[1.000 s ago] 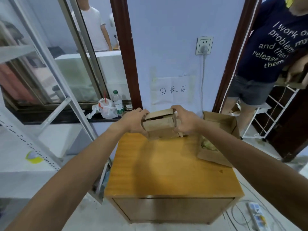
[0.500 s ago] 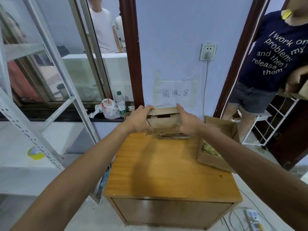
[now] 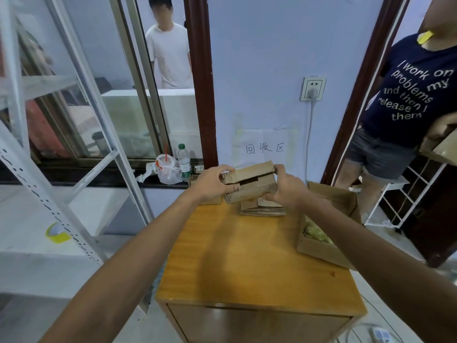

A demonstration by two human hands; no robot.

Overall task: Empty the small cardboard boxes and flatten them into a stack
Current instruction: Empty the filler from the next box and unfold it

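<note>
Left hand (image 3: 212, 185): fingers are curled over the left end of the box (image 3: 249, 180), thumb along its lower edge. Right hand (image 3: 288, 191): the right end is gripped the same way. The box is held in the air between both hands, just above the stack (image 3: 262, 211), not touching it. It is part-collapsed and tilted; a dark slot is seen between its flaps. Whether anything is left inside cannot be told.

Step judged: the box is being squashed flat before it is laid on the stack.
- Pressure is best put along the creases, so the walls fold and are not torn.
- Loose flaps are best tucked in first.
- The slot should be checked, so nothing is pressed inside.
- The flat piece is best set down square; the stack is small and ragged and could slide.

Around:
- The stack lies at the far edge of the table (image 3: 247, 263).
- A second box (image 3: 209, 200), half hidden behind the left hand, sits at the far left corner.
- An open carton (image 3: 321, 251) with pale yellowish filling stands at the right edge, near the right forearm. It is judged the likeliest thing to be knocked.
- A bottle (image 3: 184, 159) and a bag (image 3: 169, 170) are seen on the sill beyond.
- A bystander (image 3: 408, 95) stands in the doorway, well apart from the work.
</note>
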